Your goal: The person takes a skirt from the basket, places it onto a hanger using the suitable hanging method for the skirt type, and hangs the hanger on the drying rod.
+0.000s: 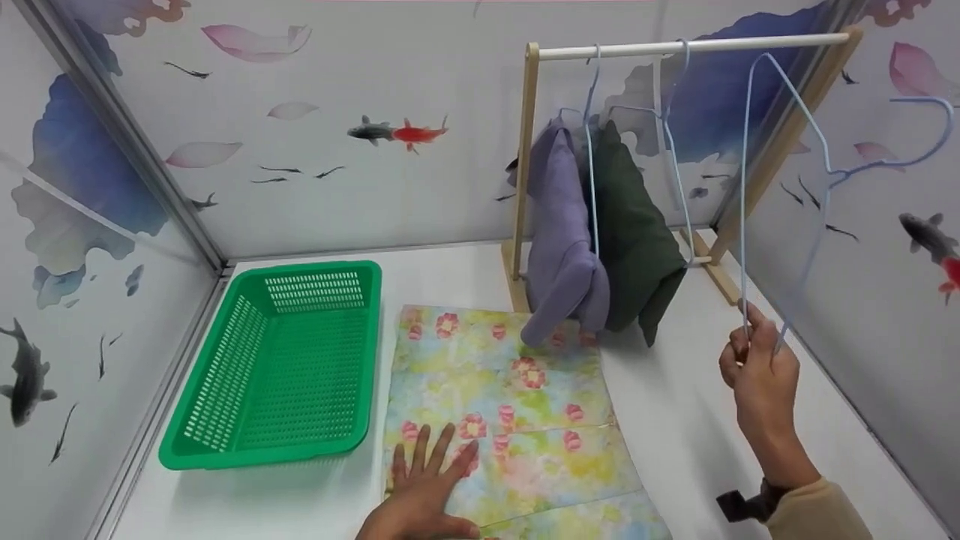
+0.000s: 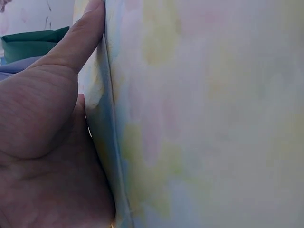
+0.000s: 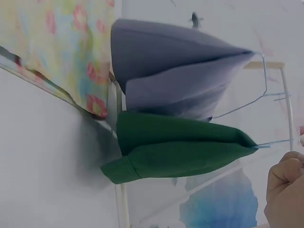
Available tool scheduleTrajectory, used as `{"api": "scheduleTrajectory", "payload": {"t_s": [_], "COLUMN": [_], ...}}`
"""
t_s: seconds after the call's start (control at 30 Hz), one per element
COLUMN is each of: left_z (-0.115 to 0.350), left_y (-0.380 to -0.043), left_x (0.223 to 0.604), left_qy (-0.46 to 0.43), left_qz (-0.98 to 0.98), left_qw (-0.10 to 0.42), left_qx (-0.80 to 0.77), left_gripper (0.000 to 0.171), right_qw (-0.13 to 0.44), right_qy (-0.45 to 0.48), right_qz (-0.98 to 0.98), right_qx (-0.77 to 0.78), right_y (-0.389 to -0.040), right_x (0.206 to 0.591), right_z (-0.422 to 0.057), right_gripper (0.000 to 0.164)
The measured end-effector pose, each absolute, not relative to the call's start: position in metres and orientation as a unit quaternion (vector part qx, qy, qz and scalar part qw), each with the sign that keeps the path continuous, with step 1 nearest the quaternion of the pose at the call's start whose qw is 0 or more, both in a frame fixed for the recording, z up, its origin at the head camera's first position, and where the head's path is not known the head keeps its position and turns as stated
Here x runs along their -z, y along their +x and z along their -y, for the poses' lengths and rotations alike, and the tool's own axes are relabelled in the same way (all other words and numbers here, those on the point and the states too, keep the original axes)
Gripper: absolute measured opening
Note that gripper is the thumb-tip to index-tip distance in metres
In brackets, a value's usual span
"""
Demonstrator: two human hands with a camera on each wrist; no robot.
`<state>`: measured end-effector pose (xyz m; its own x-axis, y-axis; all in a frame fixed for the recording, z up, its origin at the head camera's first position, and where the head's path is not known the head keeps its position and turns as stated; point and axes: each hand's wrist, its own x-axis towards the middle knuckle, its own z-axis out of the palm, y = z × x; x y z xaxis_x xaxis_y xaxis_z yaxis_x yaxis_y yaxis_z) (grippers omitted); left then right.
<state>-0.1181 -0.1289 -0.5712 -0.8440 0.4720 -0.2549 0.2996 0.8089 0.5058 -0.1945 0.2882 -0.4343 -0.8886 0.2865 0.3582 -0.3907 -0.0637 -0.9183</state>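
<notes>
In the head view my left hand (image 1: 424,487) lies with spread, straight fingers on a floral cloth or mat (image 1: 551,465) in yellow, green and pink. The left wrist view shows that palm (image 2: 47,128) close against the patterned surface. Off to the right, my right hand (image 1: 769,375) holds a light blue wire hanger (image 1: 823,142) by one end, raised above the table with its hook pointing right. A lilac garment (image 1: 559,217) and a dark green garment (image 1: 630,225) hang on similar hangers from a rack, left of the right hand.
The wooden clothes rack (image 1: 527,150) with a white rail (image 1: 720,45) stands at the back right. A green plastic basket (image 1: 367,360) sits at the left of the white table. Printed wall panels (image 1: 322,202) enclose the back and sides.
</notes>
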Motion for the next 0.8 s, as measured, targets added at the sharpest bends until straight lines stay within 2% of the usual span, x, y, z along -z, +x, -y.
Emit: {"api": "scheduleTrajectory", "payload": {"t_s": [0.23,0.5,0.8], "left_z": [0.129,0.128,0.127], "left_y": [-0.118,-0.116,-0.114], "left_x": [0.571,0.568,0.568], "left_qy": [0.207,0.220,0.214], "left_qz": [-0.934,-0.936,-0.937], "left_qw": [0.192,0.173,0.179], "left_qx": [-0.219,-0.211,-0.210], "left_gripper": [0.104,0.104,0.104], "right_qw": [0.187,0.128,0.074], "right_qy": [0.063,0.079,-0.028], "right_qz": [0.679,0.729,0.793], "right_qx": [-0.707,-0.668,-0.604], "right_y": [-0.156,-0.140,-0.148], "right_x": [0.448,0.471,0.509], "right_z": [-0.283,-0.281,-0.267], "right_gripper": [0.045,0.047,0.055]}}
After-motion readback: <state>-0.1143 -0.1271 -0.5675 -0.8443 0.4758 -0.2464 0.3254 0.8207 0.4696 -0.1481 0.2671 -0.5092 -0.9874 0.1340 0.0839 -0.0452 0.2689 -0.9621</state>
